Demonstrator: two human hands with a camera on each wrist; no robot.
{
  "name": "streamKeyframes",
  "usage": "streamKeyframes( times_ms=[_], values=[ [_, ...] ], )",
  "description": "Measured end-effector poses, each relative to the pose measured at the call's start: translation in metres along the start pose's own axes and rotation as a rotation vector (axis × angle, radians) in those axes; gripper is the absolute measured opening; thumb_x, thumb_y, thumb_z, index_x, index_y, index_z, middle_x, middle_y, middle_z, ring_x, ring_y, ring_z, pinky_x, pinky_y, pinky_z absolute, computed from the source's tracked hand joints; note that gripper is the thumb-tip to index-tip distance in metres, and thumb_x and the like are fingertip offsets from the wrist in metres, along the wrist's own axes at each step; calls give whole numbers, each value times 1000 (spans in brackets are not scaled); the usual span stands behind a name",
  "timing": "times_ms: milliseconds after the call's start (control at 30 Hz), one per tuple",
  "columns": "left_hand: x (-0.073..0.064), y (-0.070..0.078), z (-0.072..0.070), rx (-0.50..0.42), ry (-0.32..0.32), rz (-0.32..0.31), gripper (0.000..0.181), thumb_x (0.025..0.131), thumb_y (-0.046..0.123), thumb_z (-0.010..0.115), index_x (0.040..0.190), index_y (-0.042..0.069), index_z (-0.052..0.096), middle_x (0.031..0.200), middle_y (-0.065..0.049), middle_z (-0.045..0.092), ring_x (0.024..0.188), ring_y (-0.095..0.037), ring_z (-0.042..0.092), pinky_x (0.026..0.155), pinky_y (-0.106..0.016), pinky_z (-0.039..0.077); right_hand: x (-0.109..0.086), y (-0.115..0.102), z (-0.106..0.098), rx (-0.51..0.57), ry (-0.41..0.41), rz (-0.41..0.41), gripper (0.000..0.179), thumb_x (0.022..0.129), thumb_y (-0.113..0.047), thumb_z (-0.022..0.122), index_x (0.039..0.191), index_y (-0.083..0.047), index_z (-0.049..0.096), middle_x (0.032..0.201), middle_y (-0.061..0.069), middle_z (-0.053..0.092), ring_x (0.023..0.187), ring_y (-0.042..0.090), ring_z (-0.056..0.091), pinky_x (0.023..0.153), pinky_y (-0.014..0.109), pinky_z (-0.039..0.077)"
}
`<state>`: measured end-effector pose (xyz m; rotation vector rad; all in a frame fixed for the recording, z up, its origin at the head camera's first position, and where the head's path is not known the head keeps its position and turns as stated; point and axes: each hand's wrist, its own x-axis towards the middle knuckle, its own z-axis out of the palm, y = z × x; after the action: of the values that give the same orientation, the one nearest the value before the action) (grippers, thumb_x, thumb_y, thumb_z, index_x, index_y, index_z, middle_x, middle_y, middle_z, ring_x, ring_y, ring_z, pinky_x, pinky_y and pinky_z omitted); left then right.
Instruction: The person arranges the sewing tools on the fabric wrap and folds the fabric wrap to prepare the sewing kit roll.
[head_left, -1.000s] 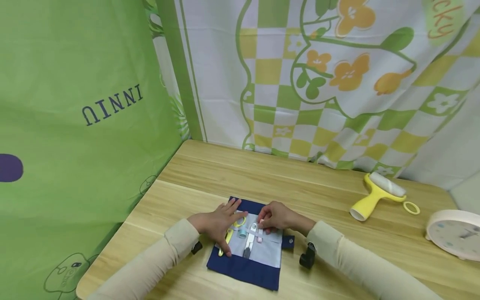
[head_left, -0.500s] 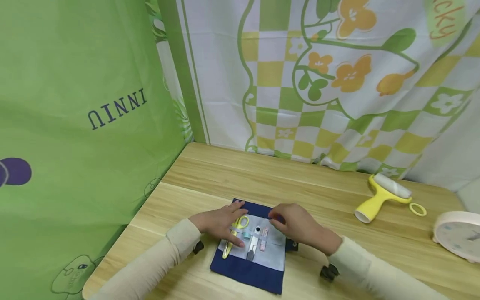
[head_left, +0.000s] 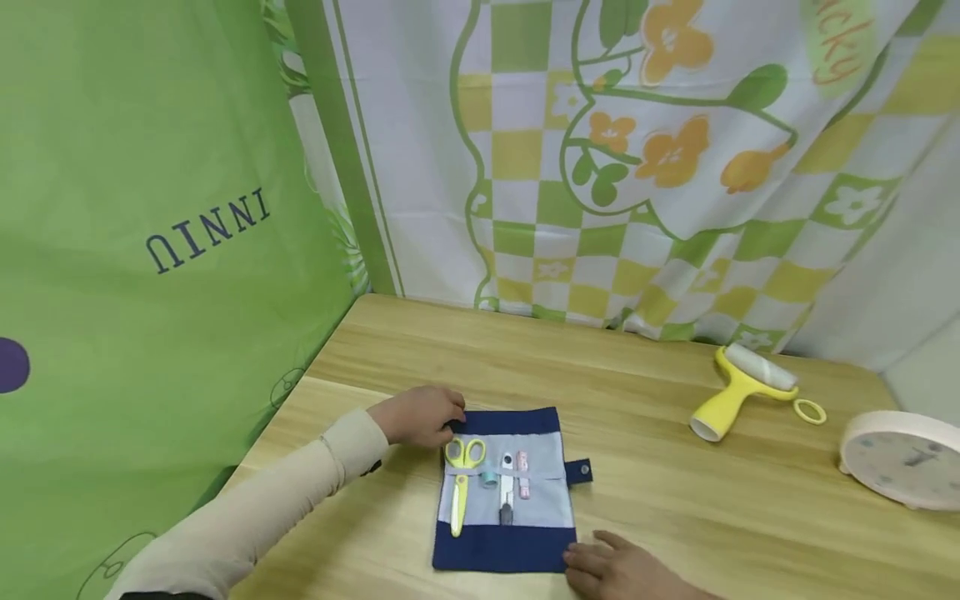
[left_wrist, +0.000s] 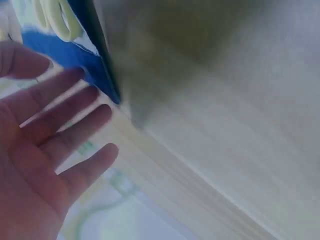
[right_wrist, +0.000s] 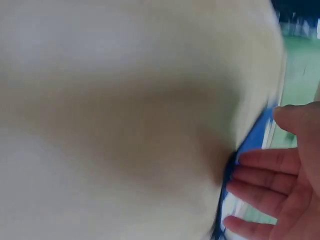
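A navy fabric tool roll (head_left: 504,550) with a grey lining lies spread flat on the table. Under its elastic band sit yellow-handled scissors (head_left: 460,500), a small teal spool (head_left: 489,477), a white tool with a dark grey end (head_left: 506,492) and a slim pink piece (head_left: 523,477). My left hand (head_left: 422,417) is at the roll's far left corner; in the left wrist view its fingers (left_wrist: 75,122) are extended beside that corner. At the near right corner, my right hand (head_left: 618,572) has its fingertips right at the navy edge, fingers (right_wrist: 260,197) nearly straight.
A snap tab (head_left: 578,472) sticks out from the roll's right side. Farther right are a yellow lint roller (head_left: 731,404), a yellow ring (head_left: 810,411) and a round pale pink clock (head_left: 903,458). Patterned curtains (head_left: 525,167) border the wooden table (head_left: 637,392).
My right hand has left the pink piece and moved down to the near right corner. My left hand has slid off the scissors to the far left corner. The roll has turned slightly counterclockwise.
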<state>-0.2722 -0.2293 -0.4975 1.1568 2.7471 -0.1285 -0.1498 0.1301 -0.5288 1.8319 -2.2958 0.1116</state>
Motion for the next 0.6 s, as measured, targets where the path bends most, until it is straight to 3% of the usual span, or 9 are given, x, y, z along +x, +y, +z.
streamKeyframes(
  times_ms=[67,167,267,367,467,600],
  values=[
    [-5,16,-1,70,8,18,22,86,30,62,85,11,72,97,0,67,77,-12,60,72,-30,55,-14,24,-5,-32,22,88,26,96,-42,63,95,-19,75,104,0,77,95,14,73,80,43,59],
    [-11,52,-3,124,-10,70,33,81,43,65,62,17,57,77,4,60,61,-9,47,55,-26,45,-28,67,-7,-34,55,243,12,89,-27,73,83,-16,75,97,3,78,84,19,72,80,45,58],
    [-11,84,-6,102,-22,130,41,83,48,64,58,19,51,69,6,56,56,-6,44,49,-23,40,-32,108,-5,-87,20,304,8,83,-18,77,79,-11,76,100,7,78,78,24,72,72,41,58],
    [-4,100,-8,80,11,111,39,89,45,65,62,17,57,69,6,56,55,-6,44,50,-23,41,-32,134,-4,-170,-8,297,8,82,-16,79,82,-8,78,105,7,78,78,24,72,65,36,57],
    [2,106,-8,83,50,71,32,89,41,69,73,14,68,74,5,58,60,-6,46,56,-23,45,-33,133,-8,-186,24,289,9,82,-14,79,87,-6,78,104,7,76,82,22,73,68,35,58],
    [5,110,0,70,51,79,36,86,46,74,96,12,74,89,5,59,74,-5,48,67,-20,49,-44,89,-18,-59,92,254,11,84,-22,78,88,-13,74,89,-4,70,76,7,66,66,25,55]
  ],
)
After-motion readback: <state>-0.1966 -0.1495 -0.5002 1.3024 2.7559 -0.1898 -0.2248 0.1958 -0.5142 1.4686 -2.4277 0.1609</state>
